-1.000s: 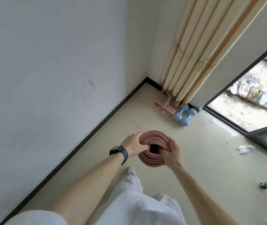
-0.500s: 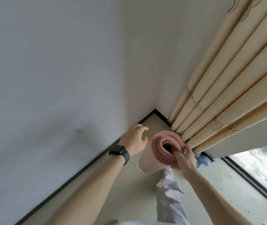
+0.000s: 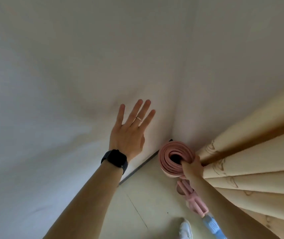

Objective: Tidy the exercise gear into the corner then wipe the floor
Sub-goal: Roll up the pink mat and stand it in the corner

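A rolled pink exercise mat (image 3: 169, 152) stands on end in the room's corner, between the white wall and the curtain. My right hand (image 3: 192, 167) grips its top rim, fingers hooked into the hollow centre. My left hand (image 3: 131, 133), with a ring and a black watch on the wrist, is spread flat against the wall to the mat's left, holding nothing. On the floor beside the mat lies a pink exercise gadget (image 3: 192, 199), and a blue dumbbell (image 3: 212, 225) lies nearer me, partly hidden by my right arm.
Beige pleated curtain (image 3: 251, 163) hangs close on the right, touching my right arm. White walls meet at the corner with a dark skirting strip (image 3: 137, 169). Pale floor (image 3: 137, 207) lies below; my white shoe (image 3: 186, 228) is near the bottom edge.
I stepped closer to the corner. The mat went from in front of me to standing in the corner. My left hand let go of it and pressed flat on the wall.
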Demonstrator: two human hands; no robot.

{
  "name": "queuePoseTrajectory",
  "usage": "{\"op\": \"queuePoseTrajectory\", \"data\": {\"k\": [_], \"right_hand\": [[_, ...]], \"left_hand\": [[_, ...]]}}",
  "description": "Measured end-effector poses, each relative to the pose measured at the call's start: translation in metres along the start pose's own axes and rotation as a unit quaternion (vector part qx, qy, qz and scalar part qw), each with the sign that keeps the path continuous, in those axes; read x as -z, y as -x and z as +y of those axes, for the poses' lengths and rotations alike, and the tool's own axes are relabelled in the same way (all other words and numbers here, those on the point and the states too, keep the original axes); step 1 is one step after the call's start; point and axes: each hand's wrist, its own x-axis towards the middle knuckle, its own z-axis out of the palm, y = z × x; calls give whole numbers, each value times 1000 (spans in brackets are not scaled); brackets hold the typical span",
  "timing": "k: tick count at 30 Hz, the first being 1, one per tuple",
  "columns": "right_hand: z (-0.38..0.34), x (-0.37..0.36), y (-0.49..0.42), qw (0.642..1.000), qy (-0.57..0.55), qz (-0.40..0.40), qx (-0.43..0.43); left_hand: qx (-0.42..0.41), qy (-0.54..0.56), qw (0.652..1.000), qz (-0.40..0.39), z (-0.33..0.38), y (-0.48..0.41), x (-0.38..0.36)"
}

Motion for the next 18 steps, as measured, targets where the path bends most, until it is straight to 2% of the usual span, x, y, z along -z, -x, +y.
{"op": "queuePoseTrajectory", "data": {"k": [3,8,12,18], "right_hand": [[-16,-8,-52,1000,-7,2,-12],[-42,-18,-98,1000,-16,2,-25],[-70,-31,-111,997,-7,-39,-67],[-84,-33,-112,999,30,32,-13]], "left_hand": [[39,-49,998,-1,-13,-11,-23],[10,-141,989,37,-23,-11,-49],[-1,-169,985,43,-22,-13,-54],[-12,-207,977,59,-24,-12,-59]]}}
